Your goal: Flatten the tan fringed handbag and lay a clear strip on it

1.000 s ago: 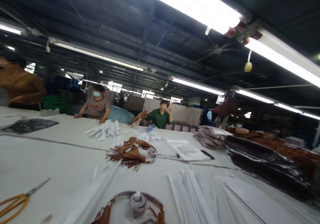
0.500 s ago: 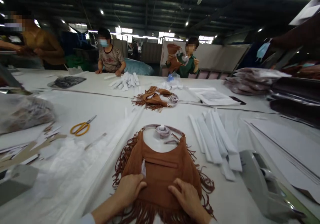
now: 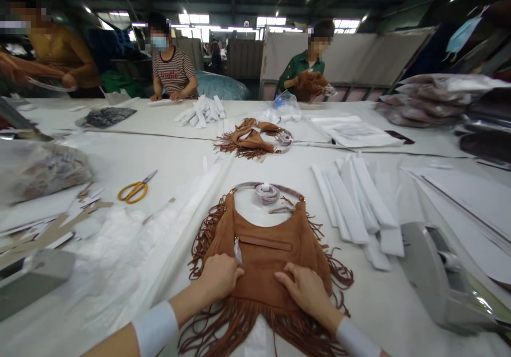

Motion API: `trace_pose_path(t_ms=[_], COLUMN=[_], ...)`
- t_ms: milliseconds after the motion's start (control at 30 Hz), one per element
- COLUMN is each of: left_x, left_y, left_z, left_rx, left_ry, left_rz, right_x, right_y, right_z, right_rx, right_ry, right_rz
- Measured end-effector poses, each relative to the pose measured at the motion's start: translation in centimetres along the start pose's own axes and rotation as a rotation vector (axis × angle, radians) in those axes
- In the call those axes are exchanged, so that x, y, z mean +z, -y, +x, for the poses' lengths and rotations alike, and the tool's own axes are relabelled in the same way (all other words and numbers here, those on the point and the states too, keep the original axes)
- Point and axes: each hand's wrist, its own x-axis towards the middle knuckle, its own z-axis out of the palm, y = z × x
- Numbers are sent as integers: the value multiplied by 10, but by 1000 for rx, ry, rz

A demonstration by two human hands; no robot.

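Note:
A brown suede-like handbag (image 3: 265, 261) with long fringe lies flat in front of me, its strap end pointing away. A zip (image 3: 265, 242) crosses its upper front, and a white-wrapped zip pull (image 3: 238, 250) hangs at its left end. My left hand (image 3: 221, 276) is on the bag's left part beside the pull, fingers curled in against the material. On the right part rests my right hand (image 3: 306, 288), also with bent fingers, thumb toward the middle. Inside the handle's loop sits a coiled, wrapped strap (image 3: 266, 192). The undersides of both hands are hidden.
Yellow-handled scissors (image 3: 136, 188) lie left. White foam strips (image 3: 351, 202) and a grey tape dispenser (image 3: 443, 277) are to the right. Another fringed bag (image 3: 253, 138) lies farther back. Several co-workers stand beyond the table, one in green (image 3: 301, 69) holding brown material.
My view has tilted down and shifted slightly left. Both hands stay on the handbag in much the same place. The co-worker in green has lowered the brown item.

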Motion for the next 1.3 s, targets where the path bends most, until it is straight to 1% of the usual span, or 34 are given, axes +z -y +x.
trace_pose_path(t_ms=[133, 333, 433, 500, 633, 733, 800, 900, 1000, 1067, 1133, 1200, 1300], left_x=[-7, -16, -17, -16, -14, -17, -21, -26, -30, -33, -35, -35, -33], left_y=[0, 1, 0, -1, 1, 4, 6, 2, -8, -13, -14, -10, 2], left_z=[4, 25, 32, 30, 19, 14, 14, 21, 31, 37, 41, 45, 45], left_rx=[15, 31, 32, 32, 40, 66, 79, 75, 50, 37, 47, 82, 148], left_ry=[21, 120, 156, 159, 133, 127, 145, 182, 204, 214, 216, 210, 185], left_rz=[25, 43, 52, 62, 80, 81, 82, 102, 155, 204, 235, 239, 230], right_x=[0, 1, 1, 1, 2, 4, 5, 9, 12, 14, 16, 18, 21], right_y=[2, 9, 12, 14, 16, 18, 19, 20, 21, 21, 22, 24, 28], right_z=[5, 12, 12, 10, 7, 4, 2, 4, 9, 14, 18, 22, 25], right_rx=[10, 60, 62, 66, 57, 41, 30, -51, -236, -366, -457, -480, -400], right_ry=[-8, -67, -99, -114, -132, -144, -153, -215, -296, -313, -313, -309, -292], right_rz=[-41, -109, -155, -182, -229, -263, -265, -233, -260, -295, -291, -236, -90])
